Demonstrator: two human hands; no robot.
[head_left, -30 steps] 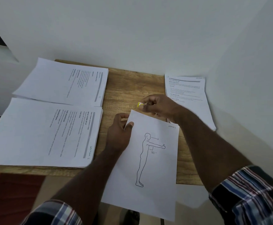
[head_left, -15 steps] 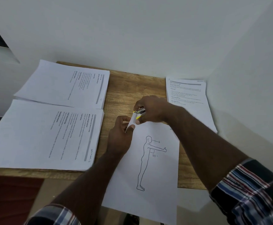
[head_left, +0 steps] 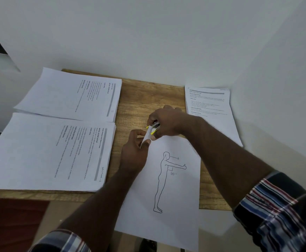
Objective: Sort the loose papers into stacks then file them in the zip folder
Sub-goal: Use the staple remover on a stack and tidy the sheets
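Three stacks are sorted; the figure sheets' [head_left: 168,179] corner is pinched by the left hand [head_left: 135,148] while a small yellow stapler [head_left: 153,127] is squeezed onto it by the right hand [head_left: 165,122]; firm, square pressure is probably needed next.

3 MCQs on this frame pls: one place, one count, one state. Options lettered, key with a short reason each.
1. Where does the sheet with the body outline lie?
A. Front right of the table, hanging over the near edge
B. Against the back wall
C. On the floor

2. How many stacks of printed text pages are on the table?
A. One
B. Three
C. Five

3. What is the right hand doing?
A. Resting flat and empty
B. Pinching a small yellow clip at the sheet's lifted top corner
C. Holding a pen

Key: A, its lower part extends past the table edge; B, two stacks at left, one at right; B, the clip sits at the corner that the left hand lifts.
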